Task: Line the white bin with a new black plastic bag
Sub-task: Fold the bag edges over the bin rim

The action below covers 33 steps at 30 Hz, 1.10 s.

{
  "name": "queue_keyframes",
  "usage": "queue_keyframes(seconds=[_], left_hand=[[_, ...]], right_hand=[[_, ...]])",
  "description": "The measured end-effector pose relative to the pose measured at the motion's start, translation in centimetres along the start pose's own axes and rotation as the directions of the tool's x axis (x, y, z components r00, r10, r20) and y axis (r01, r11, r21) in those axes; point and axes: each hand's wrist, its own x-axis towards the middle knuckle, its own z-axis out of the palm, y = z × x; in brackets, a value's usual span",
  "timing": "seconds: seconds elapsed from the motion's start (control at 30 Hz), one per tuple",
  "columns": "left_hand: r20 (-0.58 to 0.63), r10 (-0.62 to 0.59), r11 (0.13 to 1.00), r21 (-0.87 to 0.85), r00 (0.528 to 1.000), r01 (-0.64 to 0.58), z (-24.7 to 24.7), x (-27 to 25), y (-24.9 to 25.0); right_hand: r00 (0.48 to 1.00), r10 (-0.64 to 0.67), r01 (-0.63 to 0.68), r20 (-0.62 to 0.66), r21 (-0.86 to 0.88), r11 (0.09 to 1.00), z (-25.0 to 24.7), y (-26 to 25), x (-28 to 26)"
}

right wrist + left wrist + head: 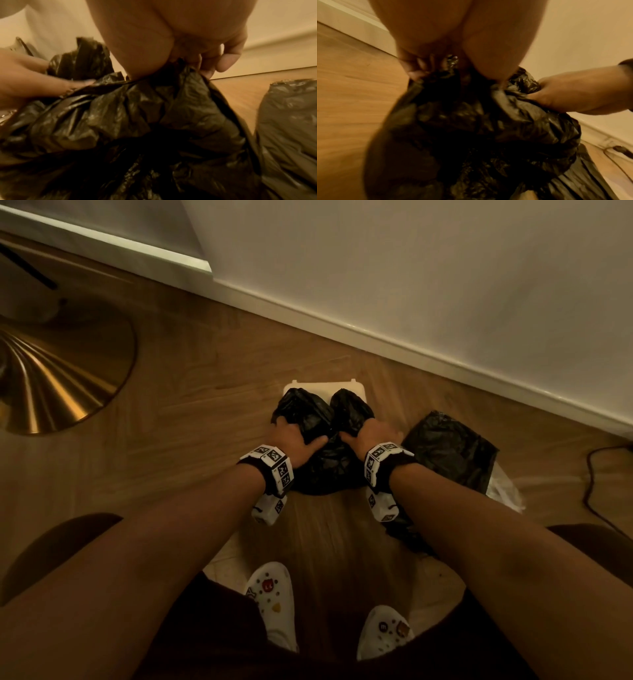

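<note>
Over the white bin (346,386), both hands gripping the black bag (325,460), left hand (291,440), right hand (375,433)

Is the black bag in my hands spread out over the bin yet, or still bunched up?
Still bunched up. Both the left hand and right hand grip crumpled folds of the black bag; the white bin rim shows uncovered.
</note>
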Motion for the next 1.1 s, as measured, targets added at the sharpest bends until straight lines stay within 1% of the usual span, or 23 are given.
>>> queue_keyframes(seconds=[0.07, 0.1, 0.13, 0.2, 0.27, 0.3, 0.37, 0.4, 0.47, 0.5, 0.53, 0.57, 0.63, 0.67, 0.73, 0.83, 0.87, 0.93, 1.0, 1.1], left_hand=[[0.03, 0.067, 0.997, 0.048, 0.997, -0.068, 0.0, -0.3, -0.2], [0.043, 0.08, 0.992, 0.091, 0.996, -0.084, 0.0, -0.4, -0.3], [0.065, 0.076, 0.985, 0.147, 0.995, -0.085, 0.0, -0.4, -0.3], [0.102, 0.045, 0.971, 0.229, 0.994, -0.068, 0.6, 0.1, -0.5], [0.151, -0.006, 0.971, 0.236, 0.989, -0.03, 0.3, 0.5, -0.3], [0.154, -0.019, 0.974, 0.224, 0.988, -0.016, 0.0, 0.7, -0.1], [0.145, -0.007, 0.983, 0.183, 0.989, -0.02, -0.5, 1.1, 0.2], [0.129, 0.019, 0.987, 0.158, 0.991, -0.039, -0.7, 1.2, 0.3], [0.101, 0.051, 0.993, 0.104, 0.994, -0.062, -1.0, 1.4, 0.3], [0.095, 0.06, 0.994, 0.08, 0.994, -0.067, -1.1, 1.4, 0.4], [0.09, 0.068, 0.995, 0.067, 0.994, -0.074, -1.2, 1.4, 0.4], [0.088, 0.073, 0.995, 0.065, 0.993, -0.078, -1.4, 1.3, 0.5], [0.09, 0.095, 0.993, 0.065, 0.991, -0.101, -1.5, 1.2, 0.5], [0.097, 0.113, 0.991, 0.066, 0.989, -0.119, -1.5, 1.1, 0.4], [0.096, 0.146, 0.986, 0.067, 0.985, -0.153, -1.2, 0.9, 0.2], [0.046, 0.205, 0.97, 0.12, 0.978, -0.21, -0.1, 0.4, -0.2], [0.029, 0.209, 0.972, 0.103, 0.977, -0.211, 0.4, 0.2, -0.4], [0.022, 0.197, 0.978, 0.062, 0.98, -0.198, 0.7, -0.3, -0.5], [0.014, 0.184, 0.982, 0.04, 0.983, -0.185, 0.5, -0.7, 0.0], [0.062, 0.177, 0.984, 0.021, 0.982, -0.178, 0.7, -0.7, 0.8]], right_hand=[[1.0, 0.005, -0.007, 0.02, 0.098, 0.995, -0.1, 0.2, 0.6], [1.0, 0.009, -0.012, 0.018, 0.151, 0.988, 0.0, 0.4, 0.9], [1.0, 0.006, -0.009, 0.014, 0.19, 0.982, 0.0, 0.4, 1.2], [1.0, -0.003, -0.003, 0.028, 0.214, 0.977, 0.0, 0.5, 1.5], [0.996, -0.03, 0.011, 0.086, 0.221, 0.975, -0.2, 0.5, 1.4], [0.991, -0.042, 0.01, 0.129, 0.243, 0.97, -0.2, 0.6, 1.5], [0.961, -0.091, -0.005, 0.262, 0.343, 0.939, -0.8, 1.2, 1.6], [0.933, -0.142, 0.014, 0.331, 0.361, 0.932, -1.3, 1.7, 1.5], [0.865, -0.265, 0.129, 0.426, 0.322, 0.938, -2.1, 2.4, 1.1], [0.845, -0.3, 0.183, 0.443, 0.288, 0.94, -2.0, 2.8, 0.9], [0.848, -0.316, 0.22, 0.425, 0.261, 0.94, -1.9, 3.0, 0.7], [0.872, -0.316, 0.248, 0.375, 0.218, 0.944, -1.5, 3.0, 0.5], [0.918, -0.318, 0.301, 0.235, 0.106, 0.948, -0.4, 2.5, 0.1], [0.932, -0.325, 0.321, 0.157, 0.057, 0.946, 0.0, 2.2, 0.0], [0.958, -0.284, 0.285, 0.048, -0.004, 0.959, 0.5, 1.8, 0.0], [0.985, -0.171, 0.168, -0.03, -0.08, 0.982, 0.7, 1.2, 0.1], [0.987, -0.153, 0.148, -0.041, -0.09, 0.985, 0.9, 0.9, 0.3], [0.986, -0.158, 0.153, -0.051, -0.095, 0.984, 1.2, 0.5, 0.4], [0.977, -0.208, 0.203, -0.053, -0.095, 0.975, 1.6, 0.5, 0.7], [0.942, -0.329, 0.322, -0.063, -0.102, 0.941, 2.0, 0.3, 0.8]])
